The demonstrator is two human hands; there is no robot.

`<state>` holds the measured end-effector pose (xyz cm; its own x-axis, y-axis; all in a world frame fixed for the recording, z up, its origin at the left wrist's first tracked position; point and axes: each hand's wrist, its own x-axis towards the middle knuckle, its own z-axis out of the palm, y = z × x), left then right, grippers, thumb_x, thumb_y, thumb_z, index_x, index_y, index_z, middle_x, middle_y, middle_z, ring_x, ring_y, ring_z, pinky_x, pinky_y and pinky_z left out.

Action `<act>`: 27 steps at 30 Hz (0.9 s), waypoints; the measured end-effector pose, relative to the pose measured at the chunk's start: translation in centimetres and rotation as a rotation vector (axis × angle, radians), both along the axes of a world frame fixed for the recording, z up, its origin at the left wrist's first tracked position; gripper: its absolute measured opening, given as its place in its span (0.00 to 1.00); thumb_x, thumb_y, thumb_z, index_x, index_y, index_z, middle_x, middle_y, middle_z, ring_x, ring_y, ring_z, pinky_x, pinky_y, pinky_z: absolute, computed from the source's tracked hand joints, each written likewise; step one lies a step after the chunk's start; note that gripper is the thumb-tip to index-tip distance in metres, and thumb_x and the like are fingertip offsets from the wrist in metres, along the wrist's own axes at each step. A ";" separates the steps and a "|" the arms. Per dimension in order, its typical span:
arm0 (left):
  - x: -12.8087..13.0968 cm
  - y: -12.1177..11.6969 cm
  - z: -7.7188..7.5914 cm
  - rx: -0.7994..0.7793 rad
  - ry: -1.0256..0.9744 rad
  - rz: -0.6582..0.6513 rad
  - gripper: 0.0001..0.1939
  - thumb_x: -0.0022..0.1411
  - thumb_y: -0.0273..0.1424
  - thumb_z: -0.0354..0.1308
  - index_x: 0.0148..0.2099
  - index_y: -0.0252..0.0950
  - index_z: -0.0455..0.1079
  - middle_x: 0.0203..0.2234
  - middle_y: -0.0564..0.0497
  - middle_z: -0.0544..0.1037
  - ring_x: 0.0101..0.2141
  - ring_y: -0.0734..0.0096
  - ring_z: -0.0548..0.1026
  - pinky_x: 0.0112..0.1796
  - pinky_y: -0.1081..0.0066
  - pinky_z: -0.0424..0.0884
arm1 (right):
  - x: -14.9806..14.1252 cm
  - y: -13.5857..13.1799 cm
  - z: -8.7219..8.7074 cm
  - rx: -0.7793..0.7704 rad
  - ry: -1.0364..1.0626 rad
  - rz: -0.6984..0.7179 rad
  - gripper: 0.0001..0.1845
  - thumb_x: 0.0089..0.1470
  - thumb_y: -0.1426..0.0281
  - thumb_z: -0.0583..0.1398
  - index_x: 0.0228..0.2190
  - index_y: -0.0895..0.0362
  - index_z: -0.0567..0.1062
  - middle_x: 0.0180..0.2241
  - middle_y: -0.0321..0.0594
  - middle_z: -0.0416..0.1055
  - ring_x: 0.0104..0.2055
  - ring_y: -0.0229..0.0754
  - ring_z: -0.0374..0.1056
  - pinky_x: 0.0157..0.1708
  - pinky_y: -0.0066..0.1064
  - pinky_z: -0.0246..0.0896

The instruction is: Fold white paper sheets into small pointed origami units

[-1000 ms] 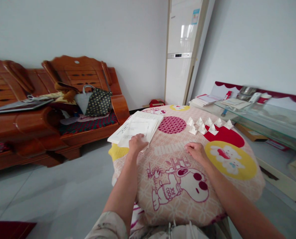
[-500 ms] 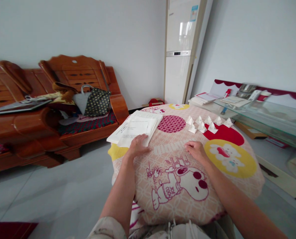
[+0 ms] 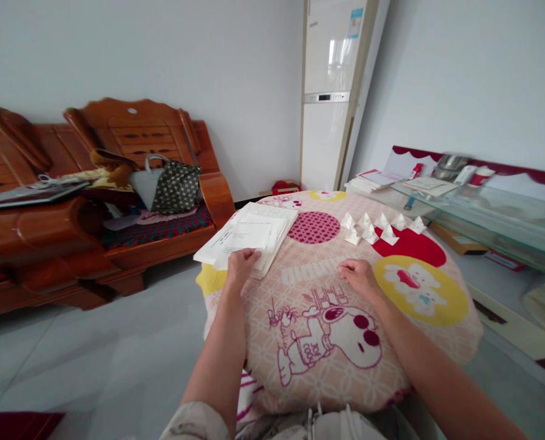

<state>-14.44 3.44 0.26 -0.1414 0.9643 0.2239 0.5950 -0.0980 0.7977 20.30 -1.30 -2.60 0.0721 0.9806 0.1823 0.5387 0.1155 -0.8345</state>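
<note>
My left hand (image 3: 241,270) is at the near edge of a stack of printed paper (image 3: 279,227), its fingers pinched together on the top sheet of paper (image 3: 253,234). The fingertips partly cover that sheet's near corner. My right hand (image 3: 360,278) rests on the patterned tablecloth (image 3: 332,391) with its fingers curled in, and nothing shows between them. Beyond it stand several small folded white paper pyramids (image 3: 368,233), set in two rough rows on the far right of the round table.
To the right is a glass-topped stand (image 3: 492,208) with a paper cup (image 3: 480,176), a metal bowl (image 3: 453,162) and papers. A wooden sofa (image 3: 139,122) holding a bag (image 3: 178,186) stands to the left. Behind the table rises a tall white air conditioner (image 3: 325,140).
My left hand has gone from spread fingers beside the papers to a pinch at the top sheet, shifting slightly left and turning. My right hand has stayed nearly in place.
</note>
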 end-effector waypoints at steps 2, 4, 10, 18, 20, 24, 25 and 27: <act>1.2 -0.6 0.8 0.110 0.060 0.128 0.17 0.63 0.40 0.53 0.29 0.35 0.75 0.21 0.54 0.75 0.28 0.69 0.72 0.30 0.72 0.62 | 0.0 0.0 0.0 0.009 -0.025 -0.005 0.14 0.51 0.64 0.57 0.24 0.59 0.78 0.19 0.37 0.72 0.20 0.39 0.65 0.22 0.27 0.58; 3.2 -1.5 1.5 0.197 0.109 0.088 0.16 0.64 0.39 0.55 0.31 0.34 0.76 0.24 0.53 0.77 0.28 0.70 0.73 0.31 0.73 0.62 | -0.1 -0.1 0.1 0.050 -0.061 -0.015 0.14 0.51 0.65 0.57 0.25 0.59 0.79 0.20 0.38 0.73 0.22 0.40 0.67 0.23 0.28 0.61; 10.6 -5.1 1.4 0.231 0.350 -0.391 0.14 0.68 0.34 0.54 0.31 0.35 0.76 0.29 0.47 0.80 0.31 0.69 0.75 0.34 0.73 0.62 | -1.5 -0.7 0.4 0.356 -0.153 0.093 0.22 0.49 0.75 0.60 0.46 0.57 0.80 0.46 0.47 0.78 0.34 0.41 0.73 0.37 0.33 0.71; 12.2 -6.1 0.8 0.182 0.102 -0.616 0.24 0.72 0.41 0.47 0.31 0.32 0.75 0.25 0.47 0.79 0.26 0.72 0.74 0.31 0.74 0.65 | -2.0 -0.8 -0.3 0.451 -0.263 0.342 0.18 0.51 0.81 0.57 0.36 0.54 0.84 0.42 0.46 0.80 0.47 0.48 0.75 0.49 0.42 0.71; 11.4 -5.4 0.9 0.128 -0.046 -0.583 0.24 0.73 0.42 0.46 0.36 0.32 0.77 0.26 0.47 0.80 0.25 0.72 0.75 0.29 0.75 0.67 | -1.1 -0.7 0.1 0.464 -0.207 0.353 0.16 0.49 0.81 0.59 0.33 0.54 0.84 0.38 0.45 0.81 0.43 0.48 0.76 0.47 0.41 0.71; 10.2 -4.2 0.9 0.113 -0.033 -0.588 0.15 0.68 0.36 0.53 0.39 0.33 0.78 0.30 0.46 0.82 0.31 0.69 0.78 0.33 0.73 0.70 | 1.1 -1.7 0.9 0.464 -0.045 0.292 0.13 0.43 0.79 0.61 0.28 0.53 0.82 0.37 0.43 0.82 0.42 0.48 0.77 0.45 0.40 0.72; 10.1 -4.0 0.8 0.119 0.005 -0.641 0.13 0.68 0.34 0.54 0.41 0.33 0.78 0.34 0.46 0.83 0.35 0.68 0.79 0.36 0.73 0.71 | 1.6 -2.2 1.0 0.437 -0.018 0.285 0.12 0.43 0.79 0.61 0.27 0.53 0.82 0.37 0.43 0.82 0.42 0.47 0.77 0.45 0.40 0.72; 10.0 -4.0 0.7 0.122 0.088 -0.749 0.12 0.67 0.31 0.54 0.44 0.34 0.79 0.40 0.45 0.83 0.39 0.66 0.79 0.41 0.71 0.71 | 2.3 -3.6 1.3 0.350 0.024 0.295 0.11 0.43 0.78 0.60 0.26 0.53 0.82 0.36 0.43 0.82 0.40 0.47 0.78 0.43 0.38 0.71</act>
<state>-4.44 -0.59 0.91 0.5639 0.7633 0.3151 0.3961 -0.5848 0.7079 22.64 -4.86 -1.26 -0.1922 0.8394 0.5084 0.4212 0.5385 -0.7298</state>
